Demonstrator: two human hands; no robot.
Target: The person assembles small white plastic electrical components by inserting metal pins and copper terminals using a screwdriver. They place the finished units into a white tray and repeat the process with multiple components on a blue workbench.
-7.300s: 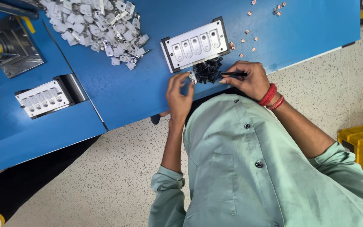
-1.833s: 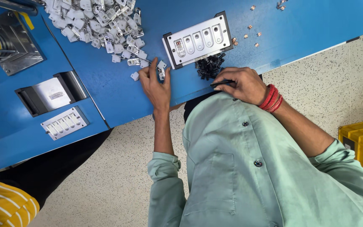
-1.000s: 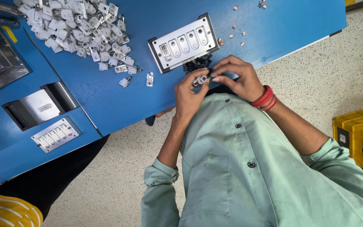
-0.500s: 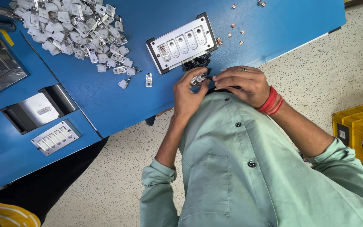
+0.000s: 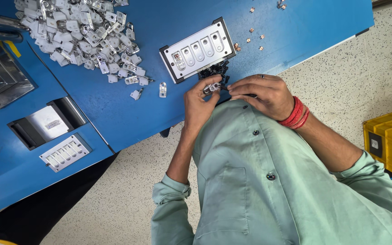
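Both hands meet at the near edge of the blue table [image 5: 128,109]. The left hand [image 5: 199,105] pinches a small white-and-metal clip [image 5: 212,87] between its fingertips; the right hand [image 5: 262,93] (red bangles at the wrist) closes on it too, just below the slotted metal jig [image 5: 197,50] and black parts [image 5: 214,70].

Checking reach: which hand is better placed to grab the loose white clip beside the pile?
Probably left: the left hand sits nearer the loose white clip; the right hand lies beyond it. Both pinch a small part.
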